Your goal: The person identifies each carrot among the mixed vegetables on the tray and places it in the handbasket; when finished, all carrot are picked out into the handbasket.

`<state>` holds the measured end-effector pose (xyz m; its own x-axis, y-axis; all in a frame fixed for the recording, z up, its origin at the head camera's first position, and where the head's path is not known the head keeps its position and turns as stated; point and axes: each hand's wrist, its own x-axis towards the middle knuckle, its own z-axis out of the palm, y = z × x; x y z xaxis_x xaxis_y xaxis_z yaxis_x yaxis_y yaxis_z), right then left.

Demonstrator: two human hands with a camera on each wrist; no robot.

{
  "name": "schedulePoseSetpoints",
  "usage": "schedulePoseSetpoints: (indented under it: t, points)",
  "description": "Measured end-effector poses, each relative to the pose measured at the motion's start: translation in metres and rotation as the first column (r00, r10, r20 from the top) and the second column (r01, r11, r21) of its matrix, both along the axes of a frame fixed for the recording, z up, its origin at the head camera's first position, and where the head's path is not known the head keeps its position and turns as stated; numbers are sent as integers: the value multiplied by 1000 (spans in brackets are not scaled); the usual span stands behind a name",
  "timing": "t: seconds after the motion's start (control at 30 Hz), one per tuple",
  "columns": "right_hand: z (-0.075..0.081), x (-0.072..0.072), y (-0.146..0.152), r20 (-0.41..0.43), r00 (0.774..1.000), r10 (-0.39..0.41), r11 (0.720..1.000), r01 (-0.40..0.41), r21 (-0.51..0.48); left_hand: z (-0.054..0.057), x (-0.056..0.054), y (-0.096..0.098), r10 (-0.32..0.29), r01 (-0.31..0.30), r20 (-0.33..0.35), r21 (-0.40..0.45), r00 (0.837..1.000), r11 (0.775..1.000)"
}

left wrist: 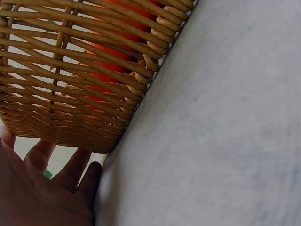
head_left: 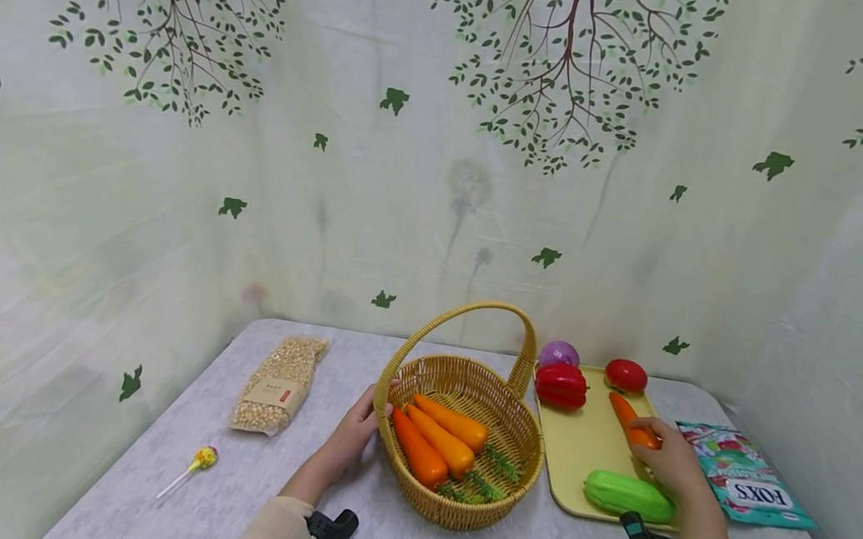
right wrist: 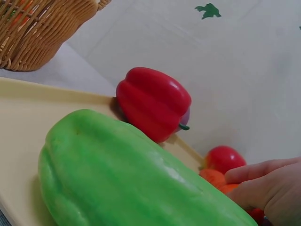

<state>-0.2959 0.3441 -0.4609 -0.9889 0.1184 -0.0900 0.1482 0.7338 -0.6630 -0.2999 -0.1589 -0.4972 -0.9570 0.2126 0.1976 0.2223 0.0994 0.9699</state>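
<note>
A wicker basket (head_left: 452,513) with a tall handle stands mid-table, with several orange carrots (head_left: 451,421) inside, green tops towards the right. My left hand (head_left: 352,431) holds the basket's left side by the rim near the handle's foot; in the left wrist view its fingers (left wrist: 70,172) lie against the wicker. Over the yellow tray (head_left: 565,446), my right hand (head_left: 674,460) pinches another carrot (head_left: 623,412) between thumb and fingers. A light green, gourd-like vegetable (head_left: 628,494) lies close below that hand. Farther back are a red bell pepper (head_left: 561,386) and a red tomato-like vegetable (head_left: 626,375).
A purple round vegetable (head_left: 558,353) sits behind the pepper. Right of the tray lies a teal FOX'S candy bag (head_left: 744,475). On the left are a clear bag of pale grains (head_left: 281,384) and a lollipop (head_left: 202,459). A leaf-patterned curtain (head_left: 438,178) encloses the table.
</note>
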Motion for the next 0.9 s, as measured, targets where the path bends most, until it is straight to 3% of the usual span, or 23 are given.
schedulePoseSetpoints:
  t: [0.57, 0.9]
  points:
    - [4, 0, 1, -43, 999, -20, 1000, 19, -24, 2, 2, 1, -2, 2, 11, -4, 1000, 1000]
    - [12, -1, 2, -123, 992, 7, 999, -1, 42, 3, 2, 0, -1, 1, 7, -2, 1000, 1000]
